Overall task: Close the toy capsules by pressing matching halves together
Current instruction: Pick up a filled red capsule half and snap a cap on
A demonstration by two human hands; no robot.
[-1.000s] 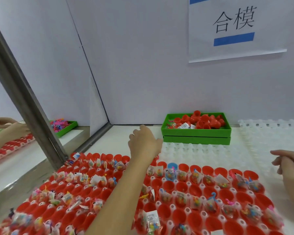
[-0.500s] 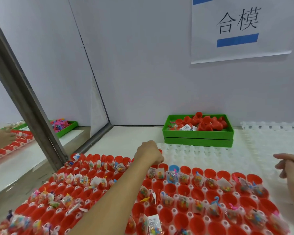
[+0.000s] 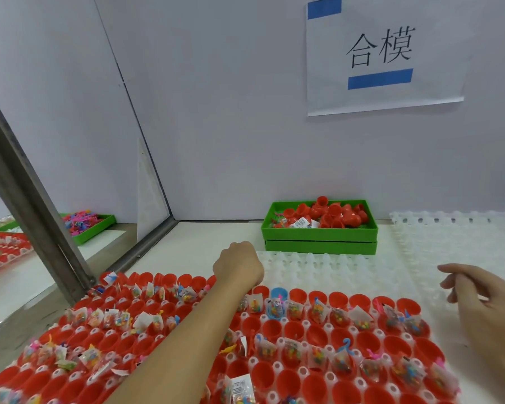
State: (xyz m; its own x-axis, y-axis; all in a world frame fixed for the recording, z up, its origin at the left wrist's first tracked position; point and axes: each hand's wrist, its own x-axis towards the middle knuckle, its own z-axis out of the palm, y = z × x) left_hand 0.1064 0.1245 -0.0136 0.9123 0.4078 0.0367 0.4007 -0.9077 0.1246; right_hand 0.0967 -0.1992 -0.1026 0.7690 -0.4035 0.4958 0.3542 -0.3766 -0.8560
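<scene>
The left hand (image 3: pixel 238 265) is in the middle of the frame, at the far edge of the rows of red capsule halves (image 3: pixel 292 330). Its arm crosses these rows from the bottom. We see only the back of the hand; the fingers are curled downward, and I cannot tell if they hold something. The right hand (image 3: pixel 484 298) is at the right edge of the frame, above the white tray (image 3: pixel 347 266), with fingers loosely bent and a little apart, holding nothing.

The open red halves stand in the tray's cups and fill the lower part of the frame. Many of them contain a small clear toy packet (image 3: pixel 318 312). One blue half (image 3: pixel 278 295) stands in the far row, just right of the left hand. Behind, in the center right, a green bin (image 3: pixel 318 236) contains a heap of loose red halves (image 3: pixel 333 214). On the wall in the upper right hangs a paper sign (image 3: pixel 382 56).
</scene>
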